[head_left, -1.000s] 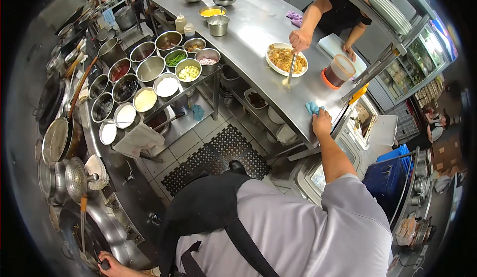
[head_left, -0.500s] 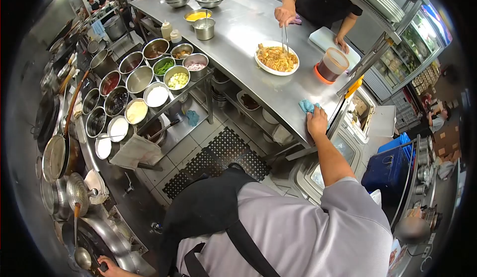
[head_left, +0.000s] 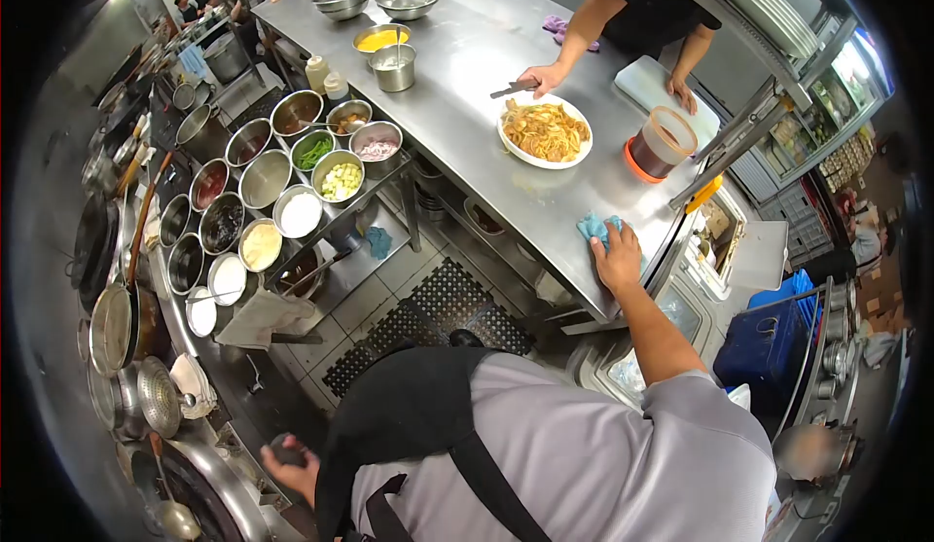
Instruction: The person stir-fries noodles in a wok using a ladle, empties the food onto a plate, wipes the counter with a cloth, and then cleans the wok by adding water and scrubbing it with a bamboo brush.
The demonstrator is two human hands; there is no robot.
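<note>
My right hand (head_left: 617, 258) rests on the steel table (head_left: 467, 104) near its front corner, with its fingers on a crumpled blue cloth (head_left: 593, 231). At the lower left, my left hand (head_left: 300, 474) is beside my apron, closed around a small dark thing (head_left: 285, 449) too unclear to name. An oval white plate (head_left: 504, 143) of noodles (head_left: 545, 131) lies beyond the cloth. Across the table a co-worker's hand (head_left: 548, 77) holds a dark utensil (head_left: 514, 88) at the plate's far left edge. The co-worker's other hand is by a white board (head_left: 642, 87).
A red-based container (head_left: 662, 143) of dark sauce stands right of the plate. Several metal pots of ingredients, one with green pieces (head_left: 312, 151), fill the rack to the left. A wok (head_left: 195, 488) with a ladle (head_left: 178, 521) is at the lower left. A rubber mat (head_left: 443, 299) covers the floor.
My left hand has moved up and right, away from the wok. My right hand and the cloth have shifted slightly left. The co-worker's utensil has left the noodles and moved to the plate's left side.
</note>
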